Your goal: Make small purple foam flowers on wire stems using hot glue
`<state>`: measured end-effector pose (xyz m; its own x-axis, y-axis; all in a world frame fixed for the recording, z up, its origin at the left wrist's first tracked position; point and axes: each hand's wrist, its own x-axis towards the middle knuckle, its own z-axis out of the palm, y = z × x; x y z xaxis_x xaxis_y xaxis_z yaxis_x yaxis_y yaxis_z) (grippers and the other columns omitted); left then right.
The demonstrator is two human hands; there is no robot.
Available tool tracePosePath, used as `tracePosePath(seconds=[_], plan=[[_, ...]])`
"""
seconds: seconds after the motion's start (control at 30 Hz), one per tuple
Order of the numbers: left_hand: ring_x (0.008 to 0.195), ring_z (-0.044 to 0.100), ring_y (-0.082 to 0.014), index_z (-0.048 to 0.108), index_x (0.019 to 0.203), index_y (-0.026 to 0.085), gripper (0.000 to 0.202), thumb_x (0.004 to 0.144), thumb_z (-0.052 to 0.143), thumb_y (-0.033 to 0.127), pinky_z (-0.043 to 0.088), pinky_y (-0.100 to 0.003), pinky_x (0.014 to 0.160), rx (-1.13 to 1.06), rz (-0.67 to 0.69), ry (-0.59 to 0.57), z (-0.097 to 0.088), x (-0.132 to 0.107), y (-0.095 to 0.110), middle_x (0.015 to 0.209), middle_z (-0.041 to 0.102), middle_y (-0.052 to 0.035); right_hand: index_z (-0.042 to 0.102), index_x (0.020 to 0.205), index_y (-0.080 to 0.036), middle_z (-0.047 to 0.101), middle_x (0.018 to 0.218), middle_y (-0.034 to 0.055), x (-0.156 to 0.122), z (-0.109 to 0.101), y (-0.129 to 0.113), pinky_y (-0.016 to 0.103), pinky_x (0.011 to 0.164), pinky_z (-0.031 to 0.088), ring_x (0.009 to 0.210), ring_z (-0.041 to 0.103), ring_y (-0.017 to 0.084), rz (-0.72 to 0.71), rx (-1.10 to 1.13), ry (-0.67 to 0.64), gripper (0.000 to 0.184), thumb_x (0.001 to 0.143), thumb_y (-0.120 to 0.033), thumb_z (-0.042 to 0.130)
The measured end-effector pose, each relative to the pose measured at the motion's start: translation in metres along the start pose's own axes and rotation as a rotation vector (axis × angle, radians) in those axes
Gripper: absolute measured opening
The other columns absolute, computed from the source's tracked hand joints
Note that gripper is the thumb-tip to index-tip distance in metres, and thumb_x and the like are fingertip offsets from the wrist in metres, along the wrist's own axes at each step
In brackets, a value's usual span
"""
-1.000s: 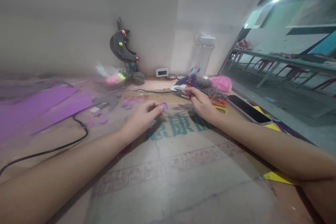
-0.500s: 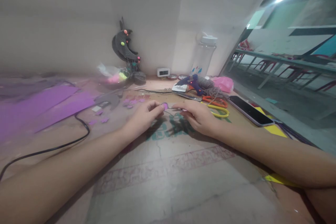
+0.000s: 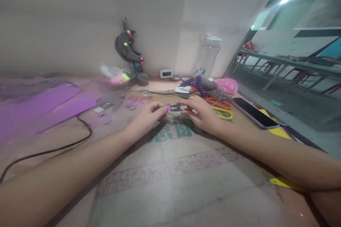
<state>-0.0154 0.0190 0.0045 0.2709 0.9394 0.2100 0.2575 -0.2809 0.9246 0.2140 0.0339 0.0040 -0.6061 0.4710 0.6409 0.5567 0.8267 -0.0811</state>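
Between the fingertips of my left hand (image 3: 153,111) is a small purple piece (image 3: 168,108), pinched near the middle of the table. My right hand (image 3: 201,113) is closed on small thread snips (image 3: 176,108). Their blades are spread and point left, with the tips at the purple piece. I cannot tell whether they touch it. Several small purple cutouts (image 3: 136,103) lie beyond my left hand, and more lie left of my left wrist. Orange-handled scissors (image 3: 221,103) and yellow-handled scissors (image 3: 226,113) rest just beyond my right hand, partly hidden by it.
Purple sheets (image 3: 66,104) and a black cable (image 3: 53,150) lie on the left. A blue glue gun (image 3: 195,84), grey yarn (image 3: 210,84), a clear bottle (image 3: 209,56) and a small clock (image 3: 166,73) stand at the back. A phone (image 3: 254,112) lies right.
The snips' blades have gone from nearly closed to spread apart, and the fingers of my right hand have lifted and opened somewhat. My left hand keeps its pinch on the purple piece.
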Motion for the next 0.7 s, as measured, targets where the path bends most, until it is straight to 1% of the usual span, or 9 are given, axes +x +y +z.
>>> tracePosePath(seconds=[0.13, 0.3, 0.43, 0.57, 0.7], plan=[[0.064, 0.048, -0.0142, 0.054, 0.065, 0.019, 0.032, 0.085, 0.058, 0.043, 0.037, -0.028, 0.065, -0.007, 0.007, -0.004, 0.0000, 0.0008, -0.0023, 0.064, 0.053, 0.0019, 0.062, 0.120, -0.018, 0.061, 0.084, 0.0073, 0.0001, 0.0013, 0.0022, 0.034, 0.070, 0.041, 0.079, 0.053, 0.021, -0.060, -0.056, -0.003, 0.027, 0.099, -0.028, 0.049], [0.063, 0.048, -0.0140, 0.054, 0.065, 0.019, 0.031, 0.085, 0.058, 0.043, 0.037, -0.028, 0.064, -0.017, 0.013, -0.006, 0.0006, 0.0008, -0.0021, 0.064, 0.054, 0.0019, 0.062, 0.120, -0.018, 0.062, 0.085, 0.0075, -0.0003, 0.0016, 0.0027, 0.034, 0.070, 0.041, 0.079, 0.054, 0.021, -0.060, -0.076, 0.005, 0.027, 0.099, -0.028, 0.049], [0.063, 0.048, -0.0145, 0.054, 0.065, 0.019, 0.033, 0.084, 0.059, 0.045, 0.038, -0.027, 0.063, -0.007, 0.017, -0.006, 0.0004, 0.0009, -0.0014, 0.064, 0.053, 0.0016, 0.063, 0.117, -0.017, 0.062, 0.084, 0.0079, 0.0000, 0.0013, 0.0026, 0.033, 0.069, 0.041, 0.078, 0.053, 0.021, -0.060, -0.083, -0.007, 0.026, 0.099, -0.027, 0.049], [0.064, 0.048, -0.0149, 0.054, 0.064, 0.019, 0.033, 0.083, 0.059, 0.047, 0.037, -0.028, 0.064, -0.005, 0.013, -0.012, 0.0001, 0.0009, -0.0018, 0.064, 0.054, 0.0013, 0.064, 0.116, -0.018, 0.063, 0.084, 0.0076, -0.0001, 0.0019, 0.0032, 0.034, 0.070, 0.042, 0.077, 0.054, 0.021, -0.040, -0.071, -0.017, 0.025, 0.099, -0.028, 0.049], [0.064, 0.048, -0.0147, 0.055, 0.065, 0.019, 0.033, 0.084, 0.058, 0.045, 0.037, -0.028, 0.065, 0.008, 0.010, -0.019, 0.0004, 0.0003, -0.0003, 0.064, 0.054, 0.0015, 0.064, 0.116, -0.016, 0.063, 0.083, 0.0080, -0.0001, 0.0022, 0.0037, 0.033, 0.070, 0.042, 0.076, 0.054, 0.021, -0.044, -0.066, -0.015, 0.026, 0.099, -0.028, 0.049]])
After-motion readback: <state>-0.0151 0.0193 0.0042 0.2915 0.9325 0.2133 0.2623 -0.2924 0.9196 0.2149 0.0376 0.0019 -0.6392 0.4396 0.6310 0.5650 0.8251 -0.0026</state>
